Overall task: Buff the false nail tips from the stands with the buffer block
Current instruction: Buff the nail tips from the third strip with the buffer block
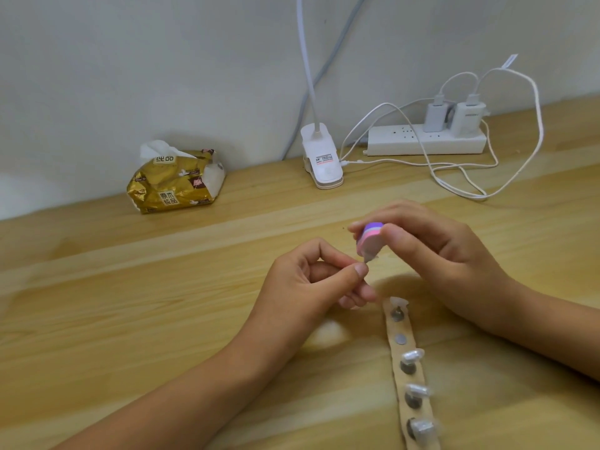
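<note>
Hands over worktop [162,287] centre: left hand [311,277] pinches nail tip [368,257] low (tiny, light, prob. brittle); right hand [431,254] grips foam-like buffer block [370,238] by its sides.

The left hand [308,284] and right hand [444,254] are bare, thumbnails [361,269] short and plain; behind each hand a bare forearm [194,384] reaches the frame edge.
</note>
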The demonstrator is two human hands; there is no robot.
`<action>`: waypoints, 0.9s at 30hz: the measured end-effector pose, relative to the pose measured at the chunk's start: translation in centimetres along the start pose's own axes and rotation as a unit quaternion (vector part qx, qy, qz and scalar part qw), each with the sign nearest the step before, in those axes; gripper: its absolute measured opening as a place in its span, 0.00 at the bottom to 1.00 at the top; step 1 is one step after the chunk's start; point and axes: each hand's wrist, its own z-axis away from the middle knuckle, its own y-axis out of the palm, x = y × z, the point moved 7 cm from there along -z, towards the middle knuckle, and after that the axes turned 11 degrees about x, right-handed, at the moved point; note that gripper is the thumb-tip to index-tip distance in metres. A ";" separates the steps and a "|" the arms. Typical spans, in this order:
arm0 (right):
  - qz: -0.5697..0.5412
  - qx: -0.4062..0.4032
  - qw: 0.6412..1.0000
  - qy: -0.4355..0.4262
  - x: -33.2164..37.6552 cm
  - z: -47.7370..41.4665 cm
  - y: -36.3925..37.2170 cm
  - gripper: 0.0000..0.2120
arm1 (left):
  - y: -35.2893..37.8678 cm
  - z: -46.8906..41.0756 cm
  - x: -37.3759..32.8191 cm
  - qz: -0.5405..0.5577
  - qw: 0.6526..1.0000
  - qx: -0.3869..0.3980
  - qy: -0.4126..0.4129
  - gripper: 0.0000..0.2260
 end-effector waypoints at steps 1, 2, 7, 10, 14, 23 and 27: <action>-0.001 0.003 1.000 0.002 0.0 0.0 0.0 0.11 | 0.0 0.0 0.0 0.000 1.000 -0.001 0.001 0.05; -0.014 0.009 1.000 0.012 -0.1 0.0 0.1 0.10 | 0.0 0.0 -0.1 0.001 1.000 -0.002 0.002 0.05; -0.019 -0.014 1.000 0.007 -0.2 0.0 -0.4 0.10 | -0.1 0.0 -0.1 0.004 1.000 -0.005 0.004 0.05; -0.034 -0.013 0.999 0.003 -0.2 0.1 -0.3 0.12 | -0.2 0.1 -0.1 -0.001 1.000 -0.005 0.004 0.05; -0.040 -0.009 0.999 0.002 -0.1 0.0 -0.1 0.15 | -0.2 0.0 0.0 -0.001 1.000 -0.004 0.004 0.05; -0.016 -0.021 1.000 -0.005 0.0 0.1 -0.3 0.08 | -0.3 0.1 0.0 0.001 1.000 -0.003 0.008 0.05; -0.008 -0.037 0.999 -0.012 0.1 0.2 -0.5 0.09 | -0.3 0.1 0.0 -0.001 1.000 -0.003 0.008 0.05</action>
